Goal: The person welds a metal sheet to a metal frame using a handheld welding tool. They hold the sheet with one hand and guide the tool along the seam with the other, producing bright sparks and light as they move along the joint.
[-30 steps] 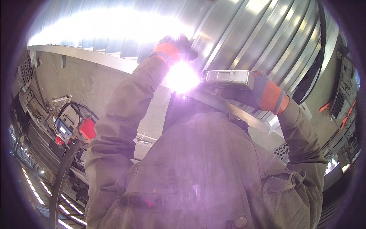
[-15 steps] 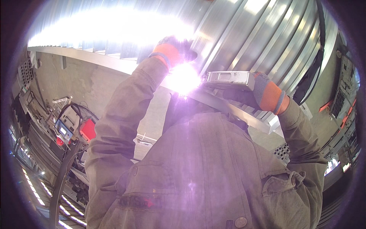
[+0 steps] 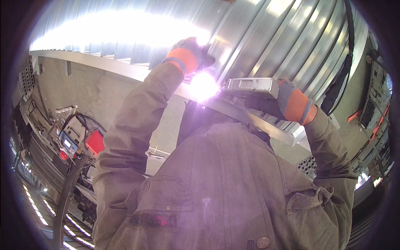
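A boxy silver tool (image 3: 252,86) with a recessed face is grasped by the right hand (image 3: 293,101) beside a white glare (image 3: 203,86), near metal slats (image 3: 266,46); the left hand's (image 3: 186,55) grip cannot be told.

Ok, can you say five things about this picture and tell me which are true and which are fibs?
1. The right hand holds a boxy metal object. True.
2. The left hand is bare. False: it wears an orange and dark glove.
3. A bright glare shines just left of the boxy metal object. True.
4. The jacket is bright yellow. False: it looks brownish.
5. A black cable shows at the picture's upper right. True.
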A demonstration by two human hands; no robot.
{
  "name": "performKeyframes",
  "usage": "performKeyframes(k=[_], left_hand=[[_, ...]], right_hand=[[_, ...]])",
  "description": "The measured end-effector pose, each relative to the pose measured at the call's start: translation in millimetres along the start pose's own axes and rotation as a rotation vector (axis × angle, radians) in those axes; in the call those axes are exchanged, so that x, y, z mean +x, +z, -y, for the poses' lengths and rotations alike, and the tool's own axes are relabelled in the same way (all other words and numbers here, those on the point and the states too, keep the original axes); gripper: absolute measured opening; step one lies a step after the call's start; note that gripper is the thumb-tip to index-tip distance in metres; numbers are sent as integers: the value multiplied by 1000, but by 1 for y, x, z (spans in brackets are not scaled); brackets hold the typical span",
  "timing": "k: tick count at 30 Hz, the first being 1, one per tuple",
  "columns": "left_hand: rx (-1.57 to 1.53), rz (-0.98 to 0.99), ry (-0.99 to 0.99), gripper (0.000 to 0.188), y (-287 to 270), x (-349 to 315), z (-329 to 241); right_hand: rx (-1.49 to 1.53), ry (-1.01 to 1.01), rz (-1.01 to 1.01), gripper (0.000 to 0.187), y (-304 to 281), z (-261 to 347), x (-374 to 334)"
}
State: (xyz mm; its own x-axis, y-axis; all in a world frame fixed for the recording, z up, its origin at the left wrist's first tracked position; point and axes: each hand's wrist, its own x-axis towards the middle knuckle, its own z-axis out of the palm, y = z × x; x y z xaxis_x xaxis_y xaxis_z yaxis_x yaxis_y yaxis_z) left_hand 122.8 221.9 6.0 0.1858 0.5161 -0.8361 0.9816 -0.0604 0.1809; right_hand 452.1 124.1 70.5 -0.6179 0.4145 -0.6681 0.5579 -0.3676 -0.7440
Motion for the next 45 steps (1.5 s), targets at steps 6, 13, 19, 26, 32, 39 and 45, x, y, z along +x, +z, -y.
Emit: performKeyframes(k=[6,13,19,26,32,39,45], left_hand=[[-33,-76,-33,48,17,9,12],[-186,25,-43,62,6,-1,11],[-175,-30,-26,60,9,0,10],[-118,-10,43,49,3,-9,8],[-101,-71,107,51,9,-5,13],[-123,-272,111,56,22,-32,11],[-394,-274,95,58,27,-47,1]], right_hand=[[-211,14,-16,41,0,14,-1],[-289,-16,-28,40,0,19,1],[-308,-25,-37,39,-3,29,0],[-327,-40,-36,39,-2,42,6],[-303,-96,-68,40,0,47,2],[-53,37,-194,47,-5,85,-65],[-311,-8,-222,47,-7,66,-94]])
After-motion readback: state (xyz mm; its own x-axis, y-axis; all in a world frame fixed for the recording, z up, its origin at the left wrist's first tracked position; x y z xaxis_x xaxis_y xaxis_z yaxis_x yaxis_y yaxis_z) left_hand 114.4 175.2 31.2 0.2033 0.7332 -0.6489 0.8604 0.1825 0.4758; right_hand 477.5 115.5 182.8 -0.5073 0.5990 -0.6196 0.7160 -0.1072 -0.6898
